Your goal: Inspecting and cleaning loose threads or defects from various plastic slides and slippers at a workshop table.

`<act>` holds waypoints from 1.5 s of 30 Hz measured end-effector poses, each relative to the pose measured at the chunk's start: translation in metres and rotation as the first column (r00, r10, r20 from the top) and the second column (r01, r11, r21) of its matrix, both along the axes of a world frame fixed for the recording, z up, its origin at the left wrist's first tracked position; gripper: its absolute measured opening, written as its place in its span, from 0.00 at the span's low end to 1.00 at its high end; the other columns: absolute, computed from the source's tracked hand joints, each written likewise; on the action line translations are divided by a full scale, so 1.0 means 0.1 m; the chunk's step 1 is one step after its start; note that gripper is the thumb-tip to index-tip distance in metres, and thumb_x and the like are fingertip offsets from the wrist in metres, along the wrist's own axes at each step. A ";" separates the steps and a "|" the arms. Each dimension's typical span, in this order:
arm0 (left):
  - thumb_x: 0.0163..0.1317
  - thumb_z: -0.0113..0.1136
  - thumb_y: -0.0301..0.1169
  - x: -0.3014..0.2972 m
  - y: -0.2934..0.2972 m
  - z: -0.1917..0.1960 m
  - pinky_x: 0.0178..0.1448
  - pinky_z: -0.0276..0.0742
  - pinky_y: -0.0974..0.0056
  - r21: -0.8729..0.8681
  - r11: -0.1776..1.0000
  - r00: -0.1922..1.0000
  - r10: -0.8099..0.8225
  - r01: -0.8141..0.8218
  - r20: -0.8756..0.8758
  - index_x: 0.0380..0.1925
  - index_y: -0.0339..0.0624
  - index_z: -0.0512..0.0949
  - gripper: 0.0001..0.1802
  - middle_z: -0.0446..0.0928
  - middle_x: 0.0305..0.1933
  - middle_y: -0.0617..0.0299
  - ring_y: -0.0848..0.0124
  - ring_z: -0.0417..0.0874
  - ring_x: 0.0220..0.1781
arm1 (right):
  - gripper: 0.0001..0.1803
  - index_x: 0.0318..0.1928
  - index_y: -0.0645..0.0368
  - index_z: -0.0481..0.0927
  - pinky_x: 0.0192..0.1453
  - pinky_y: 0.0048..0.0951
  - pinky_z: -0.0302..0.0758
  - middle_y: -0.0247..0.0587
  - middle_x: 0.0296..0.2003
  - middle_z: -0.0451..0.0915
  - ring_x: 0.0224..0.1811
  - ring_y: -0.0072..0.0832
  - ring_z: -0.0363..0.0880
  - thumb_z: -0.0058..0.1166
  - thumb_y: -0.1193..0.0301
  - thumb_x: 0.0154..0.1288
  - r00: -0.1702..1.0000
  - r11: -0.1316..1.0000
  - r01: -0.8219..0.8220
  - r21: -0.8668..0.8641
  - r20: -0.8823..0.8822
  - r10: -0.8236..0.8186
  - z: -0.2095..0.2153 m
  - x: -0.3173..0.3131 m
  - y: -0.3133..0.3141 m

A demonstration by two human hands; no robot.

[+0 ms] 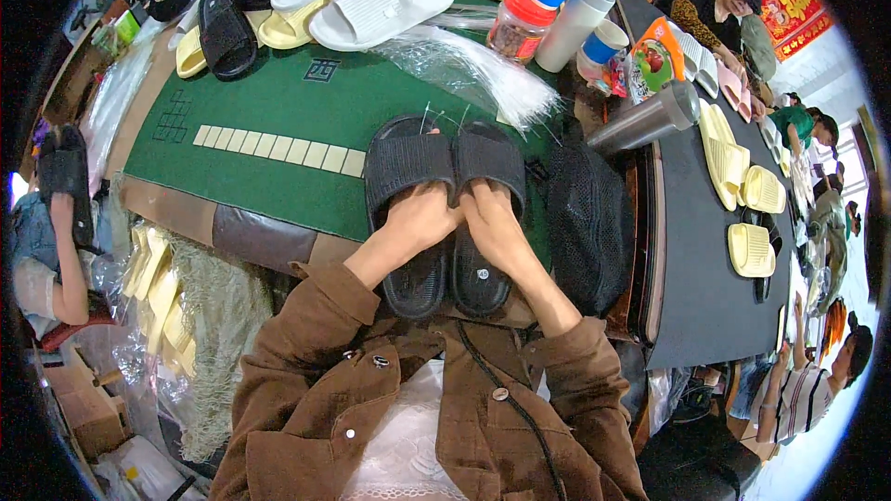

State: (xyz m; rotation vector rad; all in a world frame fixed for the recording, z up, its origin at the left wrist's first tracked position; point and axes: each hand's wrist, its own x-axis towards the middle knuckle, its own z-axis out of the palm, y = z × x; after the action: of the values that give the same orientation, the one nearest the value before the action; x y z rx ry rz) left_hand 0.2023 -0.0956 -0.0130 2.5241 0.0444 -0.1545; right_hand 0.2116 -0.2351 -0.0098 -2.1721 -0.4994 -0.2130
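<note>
A pair of black slide slippers stands side by side at the near edge of the green table mat, toes pointing away. My left hand (pixel 422 219) reaches under the ribbed strap of the left slipper (pixel 406 162), a fingertip showing at its toe opening. Under the strap of the right slipper (pixel 492 162) go the fingers of my right hand (pixel 492 221). Both hands grip from inside, most fingers hidden. Thin clear strands (pixel 447 115) rise at the toe ends between the slippers. Just beyond lies a bundle of clear plastic strands (pixel 524 93).
White, black and cream slippers (pixel 380 11) are heaped at the back left. A red-lidded jar (pixel 518 26), paper cups and steel flasks (pixel 643 119) stand back right. A black mesh bag (pixel 587 223) sits right of my slippers. Other people work around the tables.
</note>
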 end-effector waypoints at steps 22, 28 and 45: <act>0.62 0.49 0.52 -0.05 -0.02 0.18 0.53 0.73 0.47 -0.034 0.995 0.995 -0.096 0.096 -0.009 0.43 0.26 0.73 0.32 0.75 0.45 0.32 0.41 0.79 0.46 | 0.13 0.39 0.54 0.84 0.48 0.46 0.75 0.54 0.36 0.80 0.41 0.51 0.79 0.52 0.61 0.61 0.978 0.860 0.107 -0.499 0.207 -0.002 0.10 1.29 0.26; 0.61 0.50 0.50 -0.08 -0.02 0.20 0.51 0.74 0.46 -0.071 0.993 0.994 -0.097 0.093 -0.057 0.43 0.26 0.73 0.31 0.76 0.44 0.31 0.41 0.79 0.45 | 0.14 0.37 0.52 0.85 0.49 0.41 0.75 0.44 0.35 0.84 0.41 0.43 0.82 0.53 0.58 0.59 0.991 0.949 -0.053 -0.312 -0.132 0.012 0.05 1.41 0.22; 0.62 0.51 0.48 -0.09 0.01 0.15 0.50 0.75 0.47 -0.049 0.993 0.995 -0.103 0.104 0.013 0.47 0.26 0.70 0.30 0.76 0.43 0.35 0.41 0.78 0.44 | 0.09 0.37 0.60 0.84 0.38 0.23 0.74 0.38 0.29 0.84 0.31 0.21 0.80 0.58 0.70 0.57 0.984 0.997 -0.082 0.005 -0.158 0.082 0.21 1.33 0.28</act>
State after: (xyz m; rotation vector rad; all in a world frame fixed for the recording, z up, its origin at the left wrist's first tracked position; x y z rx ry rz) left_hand 0.1930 -0.0944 0.0023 2.4788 -0.0939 -0.1813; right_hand 0.3441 -0.2072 0.0117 -2.1437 -0.4971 0.0052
